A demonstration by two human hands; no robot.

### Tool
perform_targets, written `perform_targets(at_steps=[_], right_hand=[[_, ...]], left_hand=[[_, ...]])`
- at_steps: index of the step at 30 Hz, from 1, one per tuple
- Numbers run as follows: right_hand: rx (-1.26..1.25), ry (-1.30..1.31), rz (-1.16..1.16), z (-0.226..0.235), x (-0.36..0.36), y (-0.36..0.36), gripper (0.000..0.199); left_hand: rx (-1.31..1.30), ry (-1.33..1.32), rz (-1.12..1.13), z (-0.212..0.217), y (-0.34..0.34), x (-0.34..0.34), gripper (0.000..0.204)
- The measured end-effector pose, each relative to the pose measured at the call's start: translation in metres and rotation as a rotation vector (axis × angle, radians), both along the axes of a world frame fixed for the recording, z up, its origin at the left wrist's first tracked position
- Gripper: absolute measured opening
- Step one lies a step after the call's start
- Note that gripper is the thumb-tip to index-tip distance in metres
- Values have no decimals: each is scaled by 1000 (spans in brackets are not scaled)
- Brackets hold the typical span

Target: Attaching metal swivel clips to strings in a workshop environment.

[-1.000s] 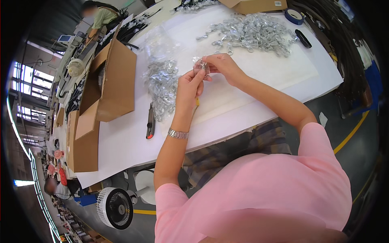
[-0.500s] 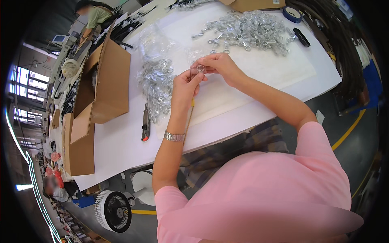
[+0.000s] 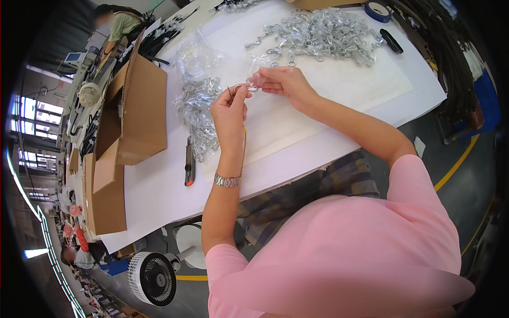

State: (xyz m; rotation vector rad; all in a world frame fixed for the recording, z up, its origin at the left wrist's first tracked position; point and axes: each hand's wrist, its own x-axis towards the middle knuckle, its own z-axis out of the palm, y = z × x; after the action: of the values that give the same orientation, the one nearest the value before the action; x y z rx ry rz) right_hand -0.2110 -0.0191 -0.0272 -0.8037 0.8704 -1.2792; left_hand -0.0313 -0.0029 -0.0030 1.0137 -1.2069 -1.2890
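Observation:
Over the middle of the white table, my left hand (image 3: pixel 229 114) pinches a small silver metal snap hook (image 3: pixel 253 89) between thumb and fingers. Right beside it, my right hand (image 3: pixel 295 89) has thumb and fingers closed on a small clear plastic bag (image 3: pixel 257 79). The hook's end lies close to the bag; whether they touch, I cannot tell. Beyond my hands is a heap of loose silver snap hooks (image 3: pixel 331 34). To the left of my left hand lies a pile of hooks in clear bags (image 3: pixel 197 114), with clear plastic bags (image 3: pixel 199 53) behind it.
An orange-and-black utility knife (image 3: pixel 189 164) lies near an open cardboard box (image 3: pixel 146 106) on the left. Blue tape (image 3: pixel 378 11) and a black object (image 3: pixel 391 41) sit at the far right. A fan (image 3: pixel 154 278) stands below the table (image 3: pixel 164 199). Another person (image 3: pixel 122 24) works far left.
My hands have drawn slightly apart. My left hand moved left with the snap hook, which now shows more fully, and the clear bag is at my right fingertips.

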Motion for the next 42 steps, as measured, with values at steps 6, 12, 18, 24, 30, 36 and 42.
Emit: perform_targets(at_steps=[6, 12, 18, 24, 30, 36, 42], right_hand=[[-21, -40, -3, 0, 6, 4, 28], [-34, -132, -10, -8, 9, 5, 29], [-72, -153, 45, -6, 11, 9, 27], [-27, -71, 136, -2, 15, 10, 25], [-17, -48, 241, 5, 8, 11, 24], [-25, 118, 422, 1, 6, 8, 24], [-176, 479, 367, 16, 9, 18, 29]], left_hand=[[-69, 17, 20, 2, 3, -4, 17], [-131, -345, 77, -6, 2, -8, 17], [-108, -326, 25, -3, 3, -11, 21], [-40, -299, -86, 3, -2, -1, 20], [-19, -156, -121, 10, -13, 24, 20], [11, -86, -226, 5, -14, 20, 14], [35, -85, -166, -3, -15, 21, 9]])
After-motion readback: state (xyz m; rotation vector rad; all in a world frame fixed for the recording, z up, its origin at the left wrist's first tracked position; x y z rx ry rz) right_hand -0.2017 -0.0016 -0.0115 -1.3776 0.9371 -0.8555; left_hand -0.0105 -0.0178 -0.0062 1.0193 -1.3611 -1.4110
